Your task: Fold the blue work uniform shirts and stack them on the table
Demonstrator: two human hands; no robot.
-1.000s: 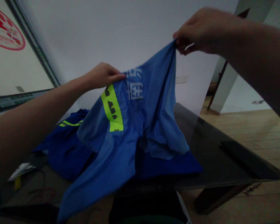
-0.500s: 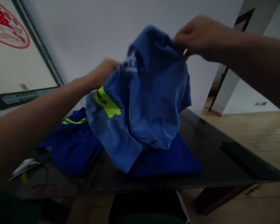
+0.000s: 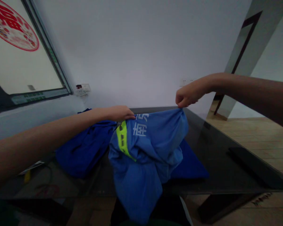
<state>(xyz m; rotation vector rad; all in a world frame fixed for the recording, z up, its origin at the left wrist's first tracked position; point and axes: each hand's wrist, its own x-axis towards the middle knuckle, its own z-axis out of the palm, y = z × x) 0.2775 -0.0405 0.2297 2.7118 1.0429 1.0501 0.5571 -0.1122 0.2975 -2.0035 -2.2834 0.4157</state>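
A light blue work garment (image 3: 153,147), probably a shirt or jacket, hangs between my two hands. It carries a yellow-green strip and white printed characters. My left hand (image 3: 122,113) pinches its upper edge beside the lettering. At the upper right corner my right hand (image 3: 190,94) grips the cloth, stretching the top edge nearly straight. The lower part drapes past the table's front edge. Beneath it, a dark blue piece of cloth (image 3: 191,163) lies flat on the table, partly covered. Left of that, another dark blue garment (image 3: 85,153) lies crumpled.
The dark table (image 3: 207,144) meets the wall at the back. A flat black object (image 3: 257,166) lies near its right edge. Wall sockets (image 3: 83,89) sit at the left, near a window. On the table's left are a yellow item (image 3: 27,176) and a cable.
Both hands have come down with the light blue garment, and its top edge is now pulled taut between them. The lettering faces me, and the lower cloth now hangs over the front edge.
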